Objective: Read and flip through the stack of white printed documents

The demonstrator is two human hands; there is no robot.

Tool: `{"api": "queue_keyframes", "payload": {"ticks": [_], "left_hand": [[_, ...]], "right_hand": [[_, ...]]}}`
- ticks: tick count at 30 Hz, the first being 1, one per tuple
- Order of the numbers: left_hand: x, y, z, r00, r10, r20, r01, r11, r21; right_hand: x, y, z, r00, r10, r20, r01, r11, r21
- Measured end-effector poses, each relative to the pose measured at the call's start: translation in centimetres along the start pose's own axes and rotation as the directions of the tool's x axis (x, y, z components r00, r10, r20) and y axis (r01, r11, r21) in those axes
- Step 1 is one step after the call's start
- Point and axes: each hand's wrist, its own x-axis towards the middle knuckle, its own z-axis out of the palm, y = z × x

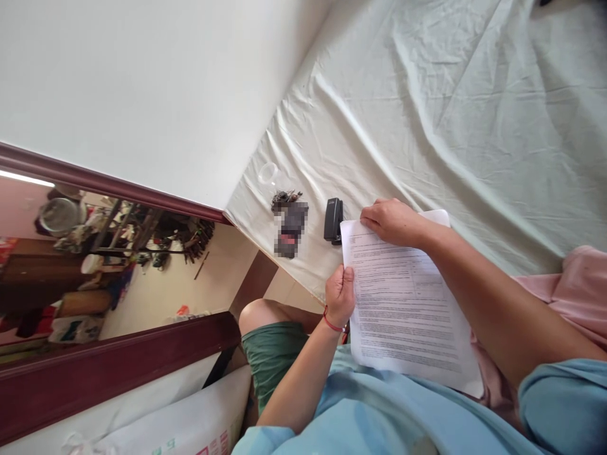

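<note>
Printed sheets of paper lie slanted over my lap, their lines of text facing up. My left hand grips the left edge of the stack, thumb on top and the other fingers mostly beneath. Across the top edge, my right hand is closed on the sheets with its fingers bent; part of its grip is hidden. A black stapler rests on the bed just beyond the upper left corner of the paper, and neither hand touches it.
A pale wrinkled bedsheet covers the bed. Left of the stapler lie a pixelated dark object, a small dark clump and a clear round container. A white wall panel with a maroon-framed opening stands left; pink cloth lies right.
</note>
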Motion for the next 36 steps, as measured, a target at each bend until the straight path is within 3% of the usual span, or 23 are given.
{"api": "queue_keyframes", "payload": {"ticks": [8, 18, 27, 36], "left_hand": [[0.0, 0.0, 0.1, 0.999, -0.014, -0.037, 0.015, 1.0, 0.018], [0.1, 0.1, 0.1, 0.999, 0.018, -0.034, -0.016, 0.999, 0.043], [-0.2, -0.1, 0.3, 0.999, 0.054, 0.003, -0.054, 0.993, 0.105], [-0.3, 0.0, 0.2, 0.998, 0.054, 0.015, -0.055, 0.993, 0.108]], "right_hand": [[-0.1, 0.2, -0.1, 1.0, -0.006, -0.018, 0.006, 1.0, 0.019], [-0.4, 0.4, -0.5, 0.993, -0.043, -0.111, 0.063, 0.982, 0.179], [-0.1, -1.2, 0.5, 0.946, -0.116, -0.301, 0.209, 0.931, 0.299], [-0.2, -2.0, 0.6, 0.956, -0.082, -0.281, 0.179, 0.923, 0.34]]}}
